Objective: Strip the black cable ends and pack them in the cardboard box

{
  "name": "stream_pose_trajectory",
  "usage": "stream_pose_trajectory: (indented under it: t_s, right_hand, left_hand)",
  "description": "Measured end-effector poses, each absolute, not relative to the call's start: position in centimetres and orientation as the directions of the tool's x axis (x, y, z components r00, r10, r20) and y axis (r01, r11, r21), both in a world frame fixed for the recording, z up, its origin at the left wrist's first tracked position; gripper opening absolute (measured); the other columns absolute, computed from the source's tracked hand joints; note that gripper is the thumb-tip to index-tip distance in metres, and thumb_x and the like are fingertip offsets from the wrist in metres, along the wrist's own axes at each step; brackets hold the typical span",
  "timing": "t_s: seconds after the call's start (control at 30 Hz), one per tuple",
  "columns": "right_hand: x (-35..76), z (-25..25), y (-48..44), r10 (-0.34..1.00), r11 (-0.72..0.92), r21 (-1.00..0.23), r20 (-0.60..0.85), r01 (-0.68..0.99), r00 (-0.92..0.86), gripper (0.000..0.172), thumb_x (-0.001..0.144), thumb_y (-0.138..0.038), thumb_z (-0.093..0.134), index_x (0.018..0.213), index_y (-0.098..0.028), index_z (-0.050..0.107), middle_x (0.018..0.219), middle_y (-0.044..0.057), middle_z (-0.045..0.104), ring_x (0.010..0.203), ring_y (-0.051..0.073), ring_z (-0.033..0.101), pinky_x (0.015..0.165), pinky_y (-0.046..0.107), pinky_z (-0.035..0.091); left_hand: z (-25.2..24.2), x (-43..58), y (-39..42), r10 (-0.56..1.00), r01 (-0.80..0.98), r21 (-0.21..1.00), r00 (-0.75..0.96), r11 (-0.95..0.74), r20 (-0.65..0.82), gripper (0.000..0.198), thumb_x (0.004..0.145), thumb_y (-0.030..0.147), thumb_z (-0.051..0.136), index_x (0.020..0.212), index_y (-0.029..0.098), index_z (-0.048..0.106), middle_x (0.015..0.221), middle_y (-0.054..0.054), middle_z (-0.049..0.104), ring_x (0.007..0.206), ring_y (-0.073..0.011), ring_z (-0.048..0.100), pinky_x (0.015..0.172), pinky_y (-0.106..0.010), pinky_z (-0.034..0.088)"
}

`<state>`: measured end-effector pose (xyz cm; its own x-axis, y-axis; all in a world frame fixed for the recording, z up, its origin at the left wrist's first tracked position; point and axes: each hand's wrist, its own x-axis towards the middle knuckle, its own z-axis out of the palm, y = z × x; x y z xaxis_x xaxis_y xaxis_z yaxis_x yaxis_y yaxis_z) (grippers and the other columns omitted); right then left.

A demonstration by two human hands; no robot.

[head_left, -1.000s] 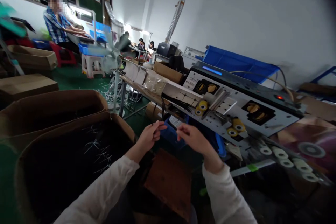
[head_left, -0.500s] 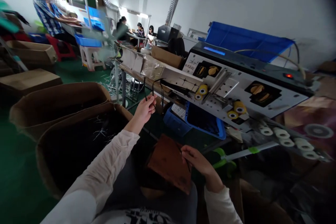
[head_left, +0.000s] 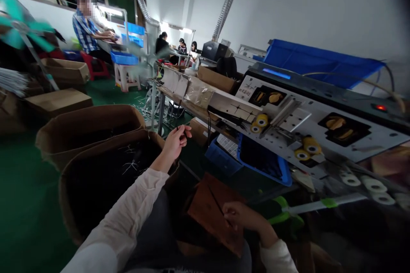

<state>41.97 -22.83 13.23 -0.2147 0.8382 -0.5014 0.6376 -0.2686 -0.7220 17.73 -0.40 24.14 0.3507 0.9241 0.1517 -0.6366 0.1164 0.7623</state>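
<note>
My left hand (head_left: 175, 141) is raised over the edge of a carton, fingers closed in a pinch around a short visible bit of thin black cable. Most of that piece is hidden by the fingers. Lower down, my right hand (head_left: 239, 215) pinches another thin black cable (head_left: 216, 198), which slants up and left across a reddish-brown board (head_left: 205, 209) resting on my lap. More black cables (head_left: 229, 117) lie on the white tray of the machine (head_left: 288, 111), a few ends hanging over its edge, to the right of my left hand.
Two open cartons (head_left: 92, 113) stand at my left, the nearer holding dark material with pale ties. Blue bins (head_left: 282, 179) sit beneath the machine bench. A green-and-white stand leg (head_left: 320, 207) crosses at right. A fan (head_left: 24, 27) and several people are farther back.
The view has swung left. My left hand is now farther from the hanging cable ends. My right hand has moved further over the board, and its cable now lies across it.
</note>
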Motion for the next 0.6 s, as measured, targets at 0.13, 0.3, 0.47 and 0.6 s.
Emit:
stream_pose_trajectory:
  t_s: [0.13, 0.3, 0.47, 0.6]
  right_hand:
    - [41.8, 16.8, -19.8, 0.922, -0.051, -0.608, -0.334, 0.792, -0.197, 0.010, 0.076, -0.017, 0.052, 0.076, -0.018, 0.062, 0.068, 0.000, 0.064, 0.064, 0.014, 0.060, 0.060, 0.022, 0.042]
    - [42.2, 27.3, -11.6, 0.955, 0.138, -0.401, 0.295, 0.905, -0.015, 0.024, 0.088, -0.029, 0.047, 0.099, -0.018, 0.064, 0.096, 0.005, 0.068, 0.086, 0.018, 0.062, 0.079, 0.028, 0.045]
    - [42.7, 34.4, -2.2, 0.872, -0.179, -0.073, 0.450, 0.981, 0.192, 0.027, 0.086, -0.019, 0.045, 0.104, -0.018, 0.066, 0.107, 0.009, 0.067, 0.100, 0.022, 0.060, 0.088, 0.032, 0.044]
    - [42.7, 35.3, 1.4, 0.908, -0.358, 0.129, 0.278, 0.925, 0.313, 0.030, 0.082, -0.012, 0.047, 0.104, -0.011, 0.068, 0.109, 0.018, 0.065, 0.101, 0.026, 0.062, 0.086, 0.033, 0.046]
  left_hand:
    - [23.8, 16.6, -0.5, 0.953, -0.626, 0.776, 0.274, 0.078, 0.126, 0.030, 0.074, 0.041, 0.066, 0.072, 0.012, 0.064, 0.059, -0.002, 0.056, 0.049, -0.0065, 0.045, 0.043, -0.017, 0.029]
    - [23.4, 15.5, -2.0, 0.932, -0.707, 0.696, 0.324, 0.125, 0.161, 0.023, 0.076, 0.037, 0.066, 0.073, 0.014, 0.060, 0.060, 0.000, 0.053, 0.058, -0.0103, 0.052, 0.057, -0.022, 0.045]
    - [22.1, 14.6, -3.4, 0.881, -0.706, 0.642, 0.463, 0.299, 0.098, 0.023, 0.078, 0.035, 0.065, 0.078, 0.014, 0.057, 0.064, 0.004, 0.047, 0.039, -0.0002, 0.028, 0.036, -0.013, 0.020]
    - [21.2, 13.8, -3.5, 0.878, -0.692, 0.632, 0.476, 0.349, 0.037, 0.021, 0.076, 0.032, 0.067, 0.080, 0.013, 0.061, 0.055, 0.006, 0.039, 0.037, 0.0001, 0.024, 0.036, -0.014, 0.017]
